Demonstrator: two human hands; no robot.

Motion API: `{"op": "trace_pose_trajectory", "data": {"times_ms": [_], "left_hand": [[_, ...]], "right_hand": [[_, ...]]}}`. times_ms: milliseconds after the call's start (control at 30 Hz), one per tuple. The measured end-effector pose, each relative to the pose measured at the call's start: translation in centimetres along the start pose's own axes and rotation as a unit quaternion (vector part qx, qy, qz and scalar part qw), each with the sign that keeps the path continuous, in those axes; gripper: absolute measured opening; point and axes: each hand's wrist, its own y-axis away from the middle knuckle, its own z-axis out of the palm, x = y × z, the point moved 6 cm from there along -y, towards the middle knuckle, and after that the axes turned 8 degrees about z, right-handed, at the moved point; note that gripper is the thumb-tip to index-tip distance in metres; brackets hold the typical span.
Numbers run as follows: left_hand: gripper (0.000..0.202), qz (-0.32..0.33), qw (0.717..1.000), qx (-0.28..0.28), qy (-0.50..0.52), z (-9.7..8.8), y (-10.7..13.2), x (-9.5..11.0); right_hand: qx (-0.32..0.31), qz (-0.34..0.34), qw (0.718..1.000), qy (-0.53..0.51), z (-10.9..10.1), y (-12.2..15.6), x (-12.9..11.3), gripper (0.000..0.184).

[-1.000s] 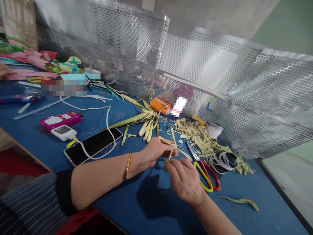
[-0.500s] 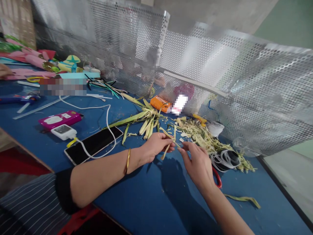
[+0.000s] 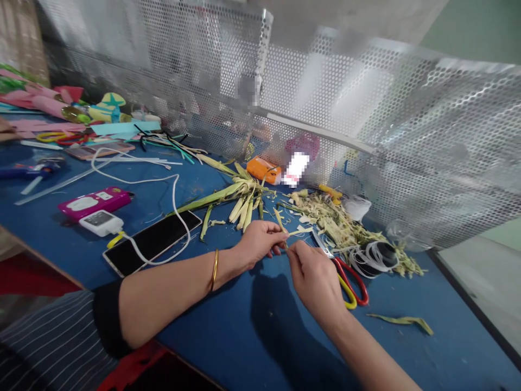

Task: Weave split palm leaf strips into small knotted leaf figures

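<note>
My left hand [image 3: 258, 243] is closed in a pinch on a thin pale-green leaf strip [image 3: 280, 224] just above the blue table [image 3: 228, 326]. My right hand [image 3: 315, 279] meets it from the right, fingers pinched on the same strip's lower end. A gold bangle sits on my left wrist. Just behind my hands lies a bundle of cut leaf stalks [image 3: 240, 198]. To the right is a heap of leaf scraps [image 3: 334, 222]. Red-and-yellow scissors [image 3: 348, 279] lie beside my right hand.
A black phone [image 3: 152, 241] with a white cable, a white charger [image 3: 100, 221] and a pink case [image 3: 93, 199] lie to the left. A perforated metal screen [image 3: 366, 125] walls the far side. A cord spool [image 3: 372, 255], an orange tool [image 3: 264, 170] and craft materials are scattered around.
My right hand reached out toward the scrap heap half a second ago, then came back to pinch the strip held by my left hand. The left hand stayed nearly still.
</note>
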Motion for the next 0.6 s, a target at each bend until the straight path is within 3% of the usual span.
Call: {"op": "trace_pose_trajectory", "data": {"times_ms": [100, 233, 300, 367, 433, 533, 600], "left_hand": [[0.018, 0.008, 1.0, -0.029, -0.006, 0.0, -0.1, 0.0], [0.02, 0.009, 0.995, -0.099, -0.023, 0.8, 0.4, 0.3], [0.016, 0.005, 0.991, -0.133, -0.03, 1.4, 0.8, 0.4], [0.017, 0.01, 0.987, -0.155, -0.045, 2.0, 1.2, 0.5], [0.023, 0.022, 0.984, -0.165, -0.064, 2.4, 1.5, 0.5], [0.029, 0.036, 0.983, -0.157, -0.088, 2.5, 1.6, 0.4], [0.03, 0.041, 0.981, -0.158, -0.101, 2.4, 1.6, 0.5]], "right_hand": [[-0.01, 0.009, 0.999, -0.036, -1.1, -0.4, 0.6, 0.028], [0.02, 0.096, 0.99, -0.101, -2.4, -1.4, 3.4, 0.023], [-0.005, 0.142, 0.979, -0.145, -1.7, -1.6, 4.5, 0.023], [-0.064, 0.19, 0.952, -0.232, -0.3, -1.6, 5.1, 0.022], [-0.104, 0.239, 0.906, -0.333, 1.1, -1.4, 5.2, 0.023], [-0.115, 0.294, 0.847, -0.428, 1.9, -1.0, 5.2, 0.025], [-0.106, 0.311, 0.831, -0.448, 2.0, -0.8, 5.3, 0.028]]}}
